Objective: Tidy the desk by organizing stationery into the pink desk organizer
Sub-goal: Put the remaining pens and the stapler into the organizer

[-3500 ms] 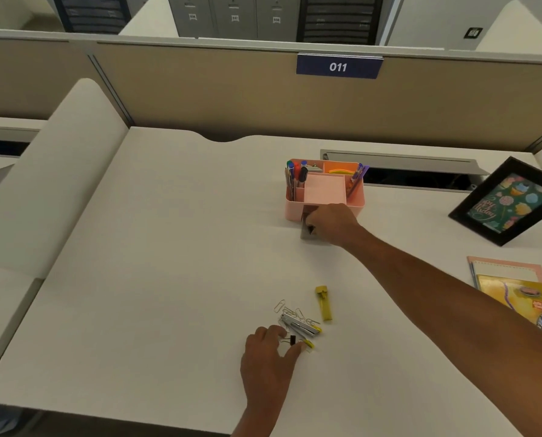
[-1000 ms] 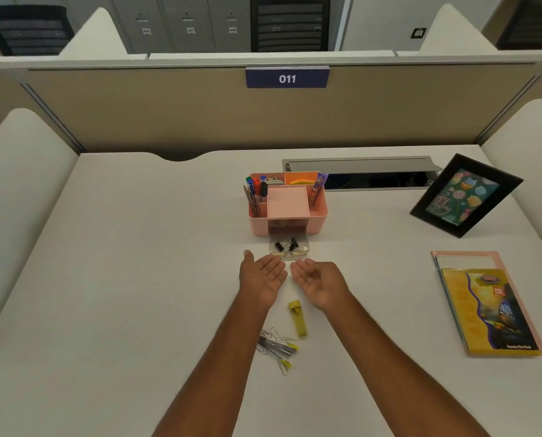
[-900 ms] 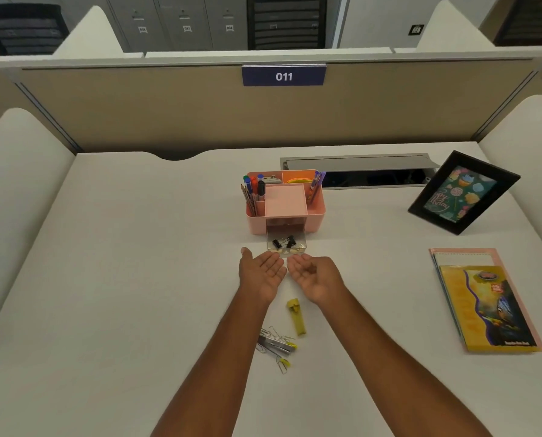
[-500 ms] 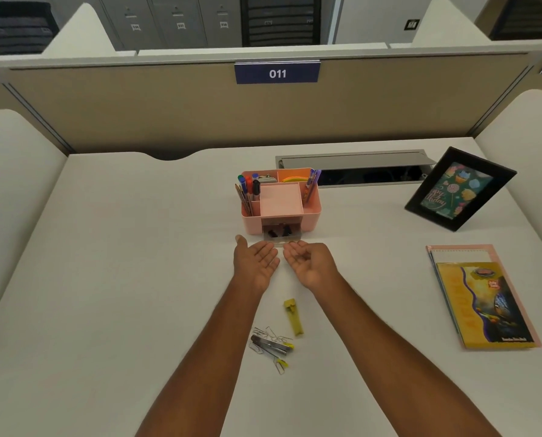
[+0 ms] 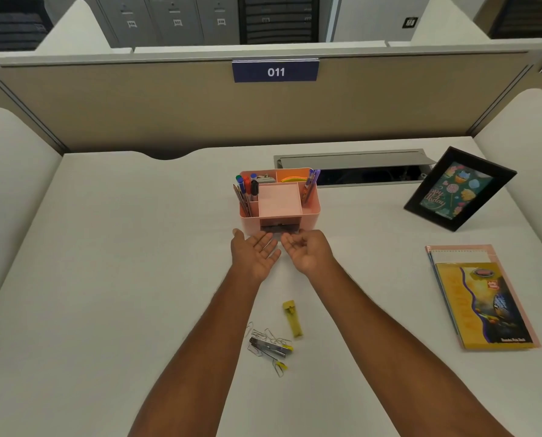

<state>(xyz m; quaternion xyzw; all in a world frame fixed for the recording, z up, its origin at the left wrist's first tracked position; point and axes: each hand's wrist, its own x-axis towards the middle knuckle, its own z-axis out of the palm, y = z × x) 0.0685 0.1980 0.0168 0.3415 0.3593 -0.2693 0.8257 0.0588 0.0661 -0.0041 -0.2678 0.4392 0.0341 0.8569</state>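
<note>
The pink desk organizer stands mid-desk with pens in its left slot, a purple pen on the right and yellow items at the back. Its small clear drawer sits pushed into the front opening. My left hand lies palm up, fingers apart, just in front of the drawer. My right hand rests beside it, fingers loosely curled, holding nothing. Nearer to me lie a yellow stapler part, a metal stapler and several paper clips.
A black photo frame leans at the right. Notebooks lie stacked at the right edge. A grey cable tray runs behind the organizer. A tan partition marked 011 closes the back.
The clear drawer with black clips has slid from pulled-out into the organizer. Both hands moved forward with it, staying side by side in front.
</note>
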